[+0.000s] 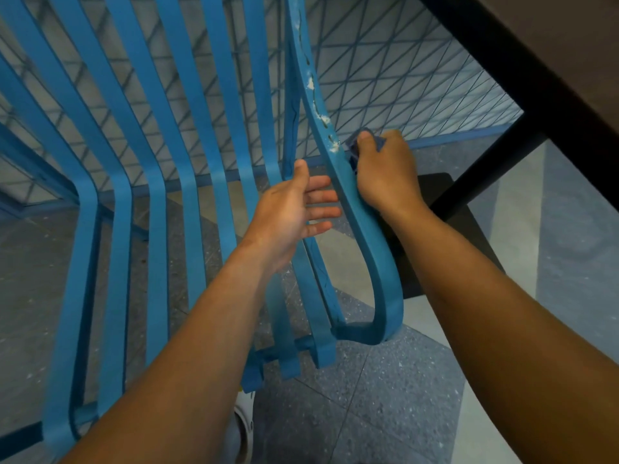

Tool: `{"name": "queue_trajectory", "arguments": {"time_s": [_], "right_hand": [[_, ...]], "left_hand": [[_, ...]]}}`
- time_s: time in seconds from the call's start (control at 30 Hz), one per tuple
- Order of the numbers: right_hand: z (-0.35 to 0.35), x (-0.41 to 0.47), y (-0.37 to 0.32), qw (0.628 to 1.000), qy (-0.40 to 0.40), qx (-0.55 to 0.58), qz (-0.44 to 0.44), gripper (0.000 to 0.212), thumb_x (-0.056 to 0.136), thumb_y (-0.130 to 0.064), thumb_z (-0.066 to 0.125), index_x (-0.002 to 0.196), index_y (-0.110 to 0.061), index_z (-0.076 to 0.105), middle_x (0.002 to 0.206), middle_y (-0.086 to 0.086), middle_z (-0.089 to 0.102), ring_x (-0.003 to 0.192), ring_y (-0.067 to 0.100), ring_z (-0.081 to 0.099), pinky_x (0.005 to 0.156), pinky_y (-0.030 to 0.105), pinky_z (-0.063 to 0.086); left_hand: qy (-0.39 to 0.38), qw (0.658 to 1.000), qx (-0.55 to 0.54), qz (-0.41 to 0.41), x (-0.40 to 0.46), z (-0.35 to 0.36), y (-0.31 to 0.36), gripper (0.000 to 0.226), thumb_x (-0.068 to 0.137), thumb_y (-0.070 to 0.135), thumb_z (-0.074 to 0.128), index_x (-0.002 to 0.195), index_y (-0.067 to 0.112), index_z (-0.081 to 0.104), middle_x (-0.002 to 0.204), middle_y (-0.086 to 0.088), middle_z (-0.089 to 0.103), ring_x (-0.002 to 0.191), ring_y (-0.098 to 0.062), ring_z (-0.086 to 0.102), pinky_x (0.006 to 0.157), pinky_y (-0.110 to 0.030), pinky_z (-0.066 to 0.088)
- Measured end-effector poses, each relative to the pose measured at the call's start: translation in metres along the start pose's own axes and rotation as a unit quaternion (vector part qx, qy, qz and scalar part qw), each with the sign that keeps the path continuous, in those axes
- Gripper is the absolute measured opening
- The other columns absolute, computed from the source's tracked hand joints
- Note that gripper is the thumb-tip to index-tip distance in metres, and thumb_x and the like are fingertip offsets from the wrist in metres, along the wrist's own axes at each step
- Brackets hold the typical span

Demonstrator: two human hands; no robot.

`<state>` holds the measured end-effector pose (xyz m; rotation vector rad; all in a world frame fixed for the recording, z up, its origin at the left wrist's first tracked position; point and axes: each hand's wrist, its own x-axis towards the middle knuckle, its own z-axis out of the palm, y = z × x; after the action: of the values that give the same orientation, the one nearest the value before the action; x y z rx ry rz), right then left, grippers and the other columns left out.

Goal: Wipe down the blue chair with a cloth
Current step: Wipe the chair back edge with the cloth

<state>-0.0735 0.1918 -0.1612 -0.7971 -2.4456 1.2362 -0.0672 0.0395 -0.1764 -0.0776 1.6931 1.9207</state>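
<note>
My right fingers are curled around a dark blue cloth, pressing it against the outer side of the blue chair's armrest, where the paint is chipped white. That right hand sits just behind the curved armrest loop. My left hand is relaxed, fingers straight and spread, fingertips close to the inner side of the same armrest; I cannot tell if they touch it. The slatted chair fills the left of my head view, beside a dark table on speckled floor.
</note>
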Motion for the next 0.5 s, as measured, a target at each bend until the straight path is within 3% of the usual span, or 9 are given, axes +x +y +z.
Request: {"name": "queue_trajectory", "arguments": {"time_s": [0.1, 0.2, 0.3, 0.4, 0.5], "right_hand": [[-0.018, -0.009, 0.004, 1.0, -0.001, 0.024, -0.002, 0.028, 0.105, -0.044, 0.045, 0.099, -0.018, 0.051, 0.084, -0.008, 0.055, 0.074, 0.005, 0.053, 0.056, 0.022, 0.035], [-0.022, -0.024, 0.006, 0.996, -0.07, -0.047, -0.039, 0.034, 0.096, -0.051, 0.059, 0.099, -0.018, 0.052, 0.085, -0.006, 0.057, 0.073, 0.007, 0.056, 0.058, 0.026, 0.038], [-0.012, -0.025, 0.008, 0.991, -0.091, -0.084, -0.045, 0.041, 0.09, -0.052, 0.068, 0.104, -0.019, 0.05, 0.088, -0.012, 0.053, 0.076, -0.002, 0.049, 0.058, 0.02, 0.034], [-0.003, -0.011, 0.001, 0.996, -0.09, -0.022, -0.005, 0.036, 0.093, -0.053, 0.065, 0.097, -0.019, 0.055, 0.085, -0.009, 0.058, 0.074, 0.002, 0.055, 0.054, 0.018, 0.036], [0.0, 0.002, -0.011, 0.996, -0.074, -0.043, -0.013, 0.034, 0.098, -0.05, 0.058, 0.078, -0.024, 0.047, 0.075, -0.01, 0.051, 0.064, 0.002, 0.049, 0.046, 0.015, 0.032]], "left_hand": [[-0.004, 1.0, 0.013, 0.007, 0.0, 0.0, -0.002, 0.038, 0.108, 0.041, 0.04, 0.121, 0.017, 0.066, 0.106, -0.001, 0.076, 0.095, -0.021, 0.075, 0.082, -0.035, 0.058], [-0.016, 1.0, 0.008, 0.011, -0.002, 0.003, -0.003, 0.031, 0.109, 0.033, 0.042, 0.12, 0.016, 0.065, 0.101, 0.001, 0.074, 0.092, -0.021, 0.073, 0.082, -0.034, 0.059], [-0.014, 1.0, -0.012, 0.011, -0.003, 0.006, -0.003, 0.034, 0.109, 0.036, 0.038, 0.111, 0.018, 0.067, 0.096, 0.001, 0.075, 0.087, -0.02, 0.073, 0.082, -0.036, 0.058], [-0.008, 1.0, -0.019, 0.01, -0.004, 0.007, -0.002, 0.036, 0.109, 0.04, 0.037, 0.107, 0.02, 0.067, 0.087, 0.007, 0.078, 0.086, -0.018, 0.075, 0.084, -0.037, 0.059], [0.001, 1.0, -0.026, 0.005, -0.004, 0.008, -0.001, 0.039, 0.108, 0.043, 0.038, 0.113, 0.017, 0.066, 0.087, 0.006, 0.078, 0.088, -0.019, 0.075, 0.085, -0.038, 0.06]]}}
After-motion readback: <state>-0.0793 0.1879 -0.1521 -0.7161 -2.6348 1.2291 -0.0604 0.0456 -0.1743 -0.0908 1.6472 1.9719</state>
